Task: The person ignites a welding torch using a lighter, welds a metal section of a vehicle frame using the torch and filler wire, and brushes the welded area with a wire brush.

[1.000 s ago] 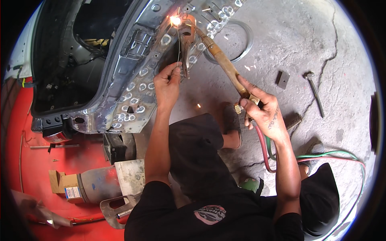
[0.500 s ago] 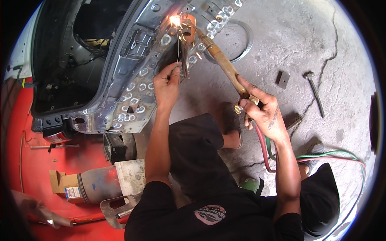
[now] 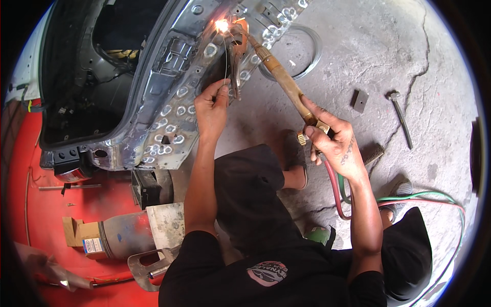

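My left hand [image 3: 211,110] pinches a thin filler rod [image 3: 226,60] whose upper end runs up to a bright welding glow [image 3: 221,25]. The glow sits on the bare-metal car body panel [image 3: 192,105], dotted with round ground spots. In my right hand [image 3: 335,139] is a brass gas torch [image 3: 285,75], gripped round its valve end, its tip angled up and left toward the glow. A pair of locking pliers [image 3: 236,77] hangs clamped close to the glow, beside an orange-lit part [image 3: 241,26]. Glare hides the exact weld point.
Red and green hoses [image 3: 424,197] trail from the torch to the right. A wire coil [image 3: 312,46], a small dark metal block [image 3: 360,101] and a hammer [image 3: 401,120] lie on the concrete. At lower left are a grey cylinder [image 3: 125,235] and a C-shaped clamp [image 3: 146,266].
Flying sparks around the glow have lessened. Both hands, the torch and the filler rod stay almost where they were.
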Tool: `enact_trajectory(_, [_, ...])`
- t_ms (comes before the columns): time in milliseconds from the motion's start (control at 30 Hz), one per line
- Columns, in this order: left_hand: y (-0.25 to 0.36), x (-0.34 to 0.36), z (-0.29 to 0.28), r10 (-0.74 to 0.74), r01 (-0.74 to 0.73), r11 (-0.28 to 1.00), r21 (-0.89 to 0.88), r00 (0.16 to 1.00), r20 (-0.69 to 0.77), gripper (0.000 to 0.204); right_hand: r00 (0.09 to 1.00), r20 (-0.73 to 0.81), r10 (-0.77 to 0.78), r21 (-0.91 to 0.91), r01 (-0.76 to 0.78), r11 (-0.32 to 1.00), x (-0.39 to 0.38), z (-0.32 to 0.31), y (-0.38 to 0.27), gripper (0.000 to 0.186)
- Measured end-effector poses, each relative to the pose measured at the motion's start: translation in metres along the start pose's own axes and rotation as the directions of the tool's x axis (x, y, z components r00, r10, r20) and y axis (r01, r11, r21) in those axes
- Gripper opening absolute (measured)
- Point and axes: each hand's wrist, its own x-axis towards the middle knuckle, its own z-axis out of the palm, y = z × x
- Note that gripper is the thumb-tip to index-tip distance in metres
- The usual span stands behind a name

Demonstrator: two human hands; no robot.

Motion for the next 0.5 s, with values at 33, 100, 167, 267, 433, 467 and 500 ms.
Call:
enact_trajectory(33, [-0.0002,-0.0001,-0.0002,-0.004,0.004,1.000,0.002,1.000,-0.001,0.021,1.000,0.001,0.001,0.003,-0.001,1.000,0.0001,0.0000,0.0008,0.057])
enact_trajectory(100, [0.0008,-0.0001,0.0000,-0.010,0.010,1.000,0.000,1.000,-0.001,0.021,1.000,0.002,0.001,0.006,-0.001,1.000,-0.0002,-0.0006,0.0011,0.057])
enact_trajectory(167, [0.0007,0.0002,-0.0002,-0.016,0.016,1.000,-0.002,1.000,-0.001,0.021,1.000,0.014,0.023,0.015,-0.024,1.000,-0.0003,-0.0015,0.0007,0.057])
enact_trajectory(267, [-0.0003,0.0005,-0.0012,-0.022,0.022,1.000,-0.002,1.000,0.008,0.021,0.999,0.010,0.031,0.014,-0.031,0.999,-0.0008,-0.0012,0.0001,0.057])
enact_trajectory(433, [-0.0003,0.0010,0.0004,0.004,-0.004,1.000,-0.009,1.000,0.000,0.019,1.000,0.008,0.026,0.015,-0.026,1.000,-0.0004,-0.0018,0.0005,0.057])
enact_trajectory(467, [-0.0007,0.0010,0.0004,0.004,-0.004,1.000,-0.008,1.000,0.000,0.019,1.000,0.010,0.028,0.013,-0.028,1.000,-0.0004,-0.0016,0.0003,0.057])
enact_trajectory(500, [-0.0010,0.0009,0.0002,0.000,0.000,1.000,-0.006,1.000,0.001,0.019,1.000,0.010,0.028,0.013,-0.028,1.000,-0.0004,-0.0015,0.0003,0.057])
